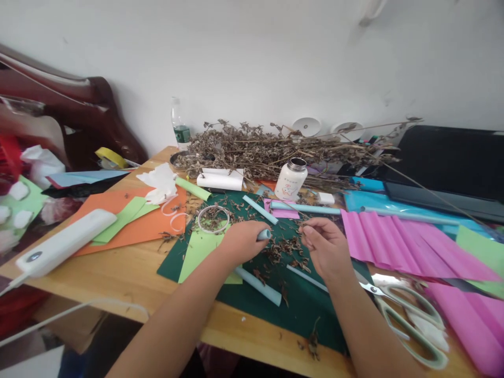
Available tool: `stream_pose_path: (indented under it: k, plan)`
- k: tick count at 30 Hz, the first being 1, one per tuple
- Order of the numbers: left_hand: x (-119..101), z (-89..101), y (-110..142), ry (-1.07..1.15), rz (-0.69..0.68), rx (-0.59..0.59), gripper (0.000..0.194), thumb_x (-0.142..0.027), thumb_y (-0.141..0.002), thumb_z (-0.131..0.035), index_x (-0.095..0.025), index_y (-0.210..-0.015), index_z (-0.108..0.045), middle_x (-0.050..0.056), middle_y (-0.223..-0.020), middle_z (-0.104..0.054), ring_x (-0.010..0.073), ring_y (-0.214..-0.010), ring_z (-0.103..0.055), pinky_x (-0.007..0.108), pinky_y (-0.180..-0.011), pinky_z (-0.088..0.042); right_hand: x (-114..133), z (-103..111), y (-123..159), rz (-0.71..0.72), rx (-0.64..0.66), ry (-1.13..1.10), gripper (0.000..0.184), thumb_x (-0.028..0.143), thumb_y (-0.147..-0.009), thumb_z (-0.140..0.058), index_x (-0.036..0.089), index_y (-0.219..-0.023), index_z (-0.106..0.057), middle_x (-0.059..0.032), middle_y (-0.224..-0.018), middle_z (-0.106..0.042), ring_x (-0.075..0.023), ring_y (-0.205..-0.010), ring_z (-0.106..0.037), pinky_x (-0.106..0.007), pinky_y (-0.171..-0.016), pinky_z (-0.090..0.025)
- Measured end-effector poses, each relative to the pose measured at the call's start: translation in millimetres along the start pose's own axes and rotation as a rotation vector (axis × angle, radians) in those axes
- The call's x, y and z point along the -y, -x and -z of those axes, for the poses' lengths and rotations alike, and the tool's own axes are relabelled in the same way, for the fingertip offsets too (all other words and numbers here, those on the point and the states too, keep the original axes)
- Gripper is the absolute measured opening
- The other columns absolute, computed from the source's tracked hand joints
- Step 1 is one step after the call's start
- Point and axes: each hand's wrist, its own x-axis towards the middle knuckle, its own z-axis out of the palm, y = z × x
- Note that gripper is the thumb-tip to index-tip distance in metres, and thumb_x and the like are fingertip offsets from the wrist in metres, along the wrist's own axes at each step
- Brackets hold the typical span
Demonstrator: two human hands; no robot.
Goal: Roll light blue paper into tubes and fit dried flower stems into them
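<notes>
A short blue paper tube is grasped in the left hand, over a dark green mat strewn with dried leaves. A thin dried stem is pinched between the fingertips of the right hand, to the right of the tube. Scissors are seen on the counter at near right; a white bottle is placed beyond the hands.

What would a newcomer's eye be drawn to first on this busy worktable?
Probably the tangled heap of dried stems stretching along the back by the wall. Next, the bright pink pleated paper on the right and the orange sheet on the left. Between them, the left hand grips a pale blue tube.
</notes>
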Motion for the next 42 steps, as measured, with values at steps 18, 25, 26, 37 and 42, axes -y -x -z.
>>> stream_pose_path:
  k: [18, 25, 26, 37, 42]
  plan:
    - [-22, 0.4, 9, 0.193, -0.248, 0.048, 0.011, -0.021, -0.067, -0.045, -0.017, -0.071, -0.054, 0.000, -0.067, -0.059, 0.0120, -0.059, -0.052, 0.020, -0.053, -0.036, 6, -21, 26, 0.471, 0.325, 0.287, 0.011, 0.014, -0.071, -0.055, 0.024, -0.073, -0.059, -0.0033, -0.079, -0.060, -0.0172, -0.077, -0.055, -0.034, -0.068, -0.045]
    - [-20, 0.6, 9, 0.106, -0.162, 0.044, 0.010, -0.025, -0.068, -0.048, -0.019, -0.072, -0.054, 0.000, -0.067, -0.058, 0.0140, -0.062, -0.053, 0.022, -0.055, -0.038, 16, -15, 24, 0.590, 0.344, 0.538, 0.012, 0.016, -0.071, -0.051, 0.024, -0.073, -0.060, -0.0047, -0.082, -0.057, -0.0172, -0.077, -0.054, -0.034, -0.068, -0.045]
    - [-20, 0.4, 9, 0.067, -0.151, 0.045, 0.010, -0.026, -0.068, -0.048, -0.019, -0.072, -0.054, 0.000, -0.066, -0.058, 0.0147, -0.062, -0.053, 0.022, -0.054, -0.038, 16, -16, 23, 0.594, 0.340, 0.561, 0.011, 0.015, -0.070, -0.052, 0.024, -0.073, -0.060, -0.0043, -0.079, -0.056, -0.0169, -0.075, -0.054, -0.033, -0.066, -0.045]
    - [-18, -0.1, 7, -0.154, -0.164, 0.076, 0.016, -0.034, -0.073, -0.045, -0.020, -0.073, -0.053, 0.002, -0.070, -0.060, 0.0182, -0.066, -0.056, 0.024, -0.051, -0.036, 16, -14, 18, 0.395, 0.435, 0.629, 0.010, 0.021, -0.072, -0.054, 0.021, -0.062, -0.052, 0.0002, -0.063, -0.054, -0.0121, -0.059, -0.051, -0.024, -0.053, -0.041]
    - [-18, -1.5, 6, -0.123, -0.121, 0.043, 0.014, -0.032, -0.073, -0.046, -0.020, -0.075, -0.054, 0.001, -0.071, -0.061, 0.0175, -0.068, -0.056, 0.024, -0.053, -0.036, 15, -10, 17, 0.576, 0.505, 0.666, 0.012, 0.019, -0.076, -0.047, 0.022, -0.078, -0.058, -0.0033, -0.075, -0.055, -0.0142, -0.070, -0.053, -0.027, -0.061, -0.044]
